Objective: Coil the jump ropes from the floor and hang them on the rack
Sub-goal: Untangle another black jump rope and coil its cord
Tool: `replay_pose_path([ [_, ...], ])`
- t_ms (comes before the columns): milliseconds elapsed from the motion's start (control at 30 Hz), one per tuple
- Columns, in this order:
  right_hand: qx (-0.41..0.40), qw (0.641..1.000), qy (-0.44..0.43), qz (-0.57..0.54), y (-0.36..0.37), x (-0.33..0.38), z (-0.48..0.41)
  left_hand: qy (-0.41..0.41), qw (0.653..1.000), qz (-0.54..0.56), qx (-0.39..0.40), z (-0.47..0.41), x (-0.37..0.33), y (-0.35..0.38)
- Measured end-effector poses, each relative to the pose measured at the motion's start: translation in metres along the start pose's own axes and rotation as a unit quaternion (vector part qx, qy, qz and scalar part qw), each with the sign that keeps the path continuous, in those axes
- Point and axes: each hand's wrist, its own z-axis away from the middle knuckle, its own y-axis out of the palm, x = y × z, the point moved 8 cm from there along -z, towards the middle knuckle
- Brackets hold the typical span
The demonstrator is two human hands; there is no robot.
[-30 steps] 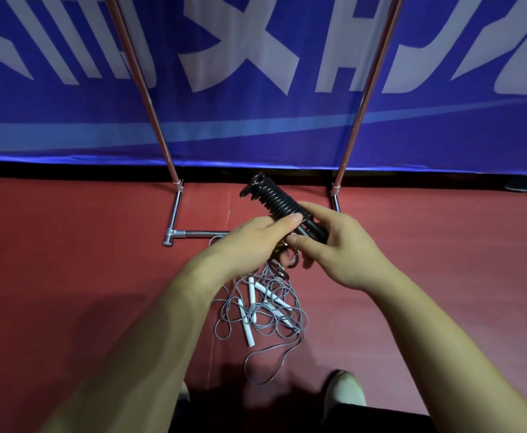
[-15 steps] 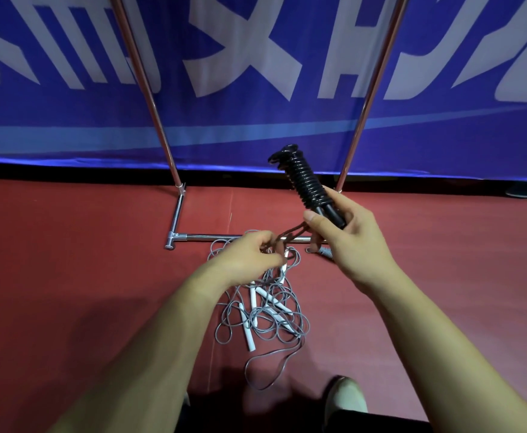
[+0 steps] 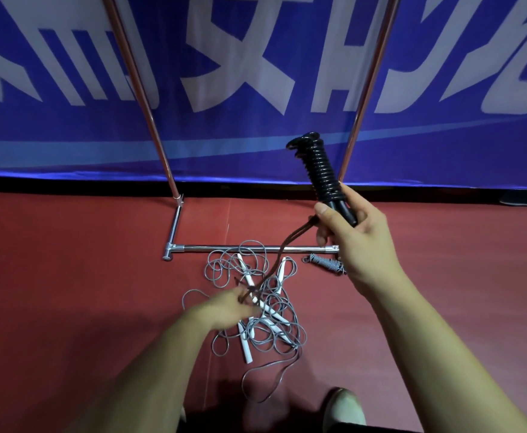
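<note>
My right hand (image 3: 354, 235) grips the black handles of a jump rope whose black cord (image 3: 320, 170) is wound tightly round them, tilted up and to the left. A loose dark end of cord (image 3: 282, 251) runs from that bundle down to my left hand (image 3: 229, 306), which pinches it low over the floor. Under my left hand lies a tangle of grey jump ropes (image 3: 257, 304) with white handles. The metal rack (image 3: 246, 247) stands just behind the tangle, its base bar on the floor and two uprights rising out of view.
A small coiled grey rope (image 3: 326, 263) lies on the red floor by the rack's right foot. A blue banner (image 3: 256, 89) with white characters hangs behind the rack. My shoe (image 3: 343, 407) shows at the bottom edge.
My hands have separated: the right hand lifted the black wound bundle up and right, while the left hand drew the loose cord end down toward the grey tangle.
</note>
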Motion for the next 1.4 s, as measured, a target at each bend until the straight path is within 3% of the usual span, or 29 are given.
replay_pose_path([
  [233, 0.013, 1.0, -0.011, -0.016, 0.002, 0.0, 0.0, -0.107, 0.99, -0.058, -0.076, 0.003, 0.021, -0.006],
  [367, -0.021, 0.998, -0.014, -0.05, -0.011, 0.003, -0.006, -0.166, 0.98, -0.109, 0.023, 0.018, 0.038, 0.009],
  [500, 0.0, 1.0, -0.003, -0.003, -0.005, -0.002, -0.005, -0.175, 0.978, 0.017, 0.108, 0.016, 0.055, 0.035],
  [733, 0.038, 0.996, 0.012, 0.078, 0.013, -0.016, 0.001, -0.075, 0.982, 0.17, 0.028, 0.014, -0.013, -0.012],
  [800, 0.036, 0.995, 0.012, 0.092, 0.012, -0.019, 0.001, -0.021, 0.986, 0.162, -0.022, 0.025, -0.04, -0.042],
  [867, 0.032, 0.995, 0.017, 0.097, 0.012, -0.021, 0.0, 0.062, 0.977, 0.089, -0.182, 0.044, -0.066, -0.087],
  [933, 0.025, 0.996, 0.021, 0.088, 0.01, -0.022, 0.0, 0.152, 0.915, 0.027, -0.374, 0.072, -0.088, -0.123],
  [967, 0.025, 0.996, 0.021, 0.085, 0.01, -0.022, 0.0, 0.197, 0.879, 0.023, -0.434, 0.084, -0.096, -0.131],
  [1033, 0.027, 0.996, 0.016, 0.088, 0.01, -0.023, 0.0, 0.231, 0.846, 0.015, -0.48, 0.094, -0.102, -0.133],
  [1133, 0.027, 0.995, 0.017, 0.091, 0.013, -0.027, 0.0, 0.242, 0.832, -0.069, -0.495, 0.095, -0.115, -0.123],
  [1200, 0.035, 0.996, 0.027, 0.081, 0.017, -0.029, 0.0, 0.304, 0.854, 0.003, -0.423, 0.088, -0.127, -0.11],
  [1267, 0.052, 0.996, 0.032, 0.071, 0.024, -0.03, 0.002, 0.299, 0.897, 0.231, -0.228, 0.07, -0.133, -0.085],
  [1333, 0.072, 0.995, 0.033, 0.059, 0.033, -0.028, 0.005, 0.264, 0.876, 0.398, -0.067, 0.054, -0.137, -0.057],
  [1400, 0.09, 0.994, 0.039, 0.04, 0.039, -0.028, 0.007, 0.242, 0.866, 0.437, 0.033, 0.055, -0.143, -0.036],
])
